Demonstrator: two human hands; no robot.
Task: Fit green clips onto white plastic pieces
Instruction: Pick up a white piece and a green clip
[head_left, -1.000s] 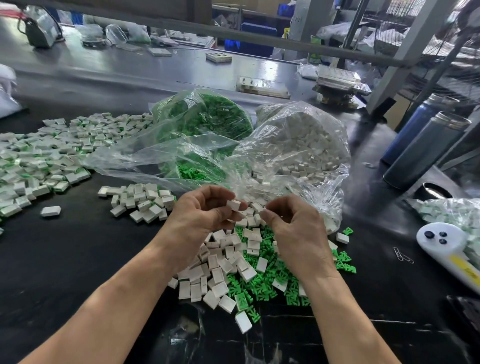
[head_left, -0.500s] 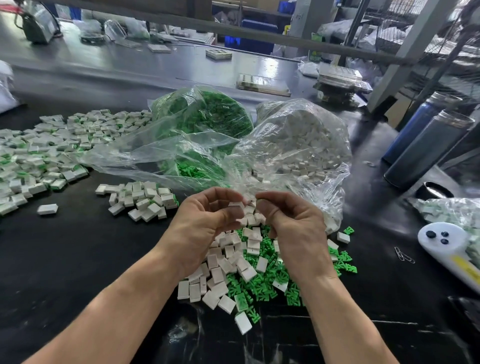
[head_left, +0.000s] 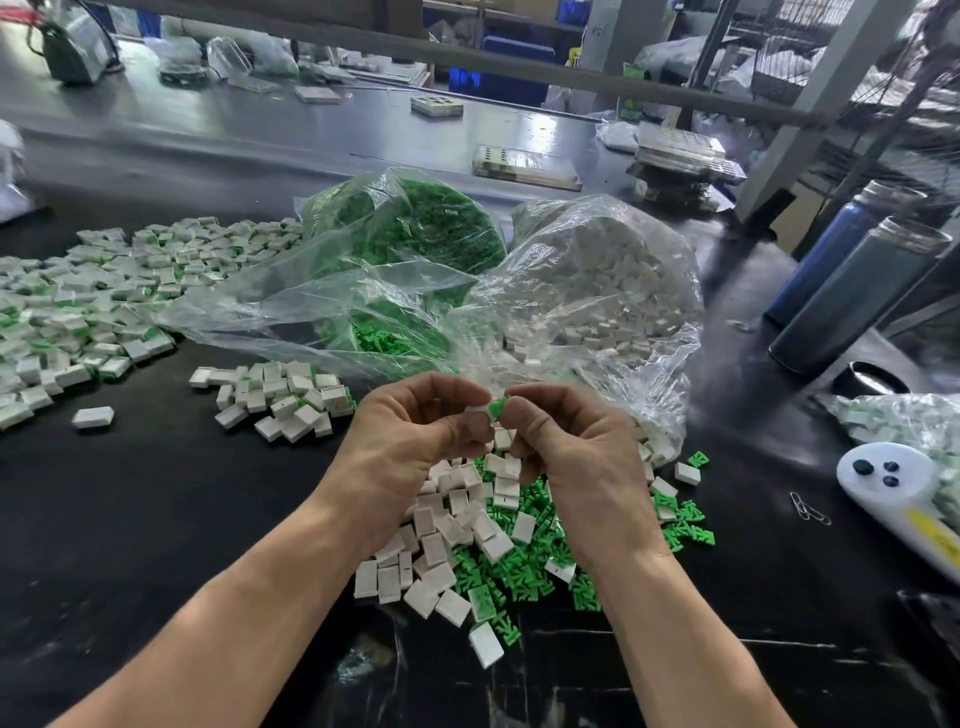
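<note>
Green clip (head_left: 496, 409): pinched between the fingertips of both hands, held above the loose heap.
Left hand (head_left: 410, 441): fingers curled inward, meeting the clip from the left; whether a white piece sits inside the grip cannot be told.
Right hand (head_left: 566, 447): fingers clenched on the clip's right side.
Loose heap (head_left: 467, 540): white plastic pieces and green clips mixed on the black table (head_left: 130, 519), just below the hands.
Bags: clear bag of green clips (head_left: 405, 234) and clear bag of white pieces (head_left: 602, 275), side by side behind the hands.
Finished pile (head_left: 78, 301): far left.
</note>
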